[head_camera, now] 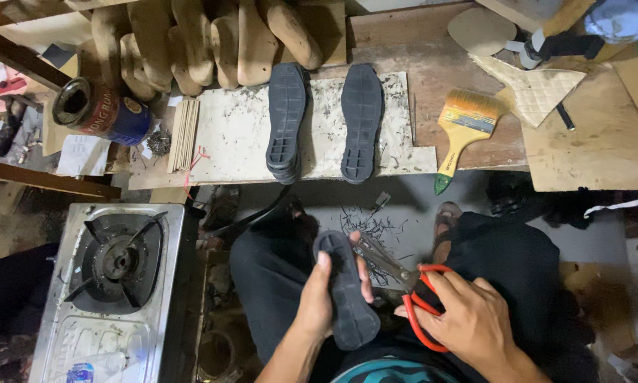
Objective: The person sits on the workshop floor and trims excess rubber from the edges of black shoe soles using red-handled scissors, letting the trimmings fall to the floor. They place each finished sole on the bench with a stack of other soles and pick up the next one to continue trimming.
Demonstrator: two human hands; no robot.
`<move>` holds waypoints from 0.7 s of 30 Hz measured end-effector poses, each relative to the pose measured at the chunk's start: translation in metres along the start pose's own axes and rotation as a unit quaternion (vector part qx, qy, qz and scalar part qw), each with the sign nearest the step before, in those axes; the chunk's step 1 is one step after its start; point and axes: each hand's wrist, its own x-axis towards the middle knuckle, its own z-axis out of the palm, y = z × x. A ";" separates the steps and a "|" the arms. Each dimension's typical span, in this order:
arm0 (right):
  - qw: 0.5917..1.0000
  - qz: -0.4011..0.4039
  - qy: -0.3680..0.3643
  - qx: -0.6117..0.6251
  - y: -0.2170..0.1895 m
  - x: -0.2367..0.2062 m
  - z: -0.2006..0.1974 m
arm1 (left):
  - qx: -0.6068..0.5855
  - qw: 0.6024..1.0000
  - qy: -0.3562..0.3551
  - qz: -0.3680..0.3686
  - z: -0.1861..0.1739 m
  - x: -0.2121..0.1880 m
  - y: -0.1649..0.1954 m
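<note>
My left hand (320, 298) grips a dark rubber shoe sole (349, 294), held edge-up over my lap. My right hand (468, 319) holds red-handled scissors (404, 280), whose blades touch the sole's right edge near its upper end. On the white board (241, 135) of the bench lie a stack of soles (286, 120) and a further sole (361, 120), treads up.
A yellow-handled paintbrush (461, 128) lies on the wooden bench at the right. A tin can (95, 110) lies on its side at the left, beside thin wooden sticks (185, 135). Wooden shoe lasts (212, 42) stand at the back. A gas stove (113, 276) sits low left. Rubber trimmings (372, 227) litter the floor.
</note>
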 end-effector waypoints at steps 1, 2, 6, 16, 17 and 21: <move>1.000 -0.003 0.004 -0.001 -0.001 0.002 0.001 | 0.006 1.000 -0.025 -0.007 0.002 -0.003 0.000; 1.000 -0.006 0.008 -0.003 -0.003 0.004 0.003 | 0.012 0.999 -0.051 -0.013 0.004 -0.006 -0.001; 1.000 -0.011 -0.001 0.006 -0.004 0.007 0.005 | 0.064 0.996 -0.059 -0.036 0.009 -0.014 0.000; 0.999 -0.024 -0.027 0.031 0.016 0.003 -0.005 | 0.072 0.988 -0.067 -0.118 -0.003 -0.017 0.008; 0.999 -0.025 -0.028 0.027 0.017 0.003 -0.005 | 0.074 0.987 -0.070 -0.124 -0.004 -0.016 0.008; 0.997 0.008 -0.042 0.066 0.022 -0.002 -0.008 | 0.093 0.990 -0.066 -0.082 -0.001 -0.007 0.016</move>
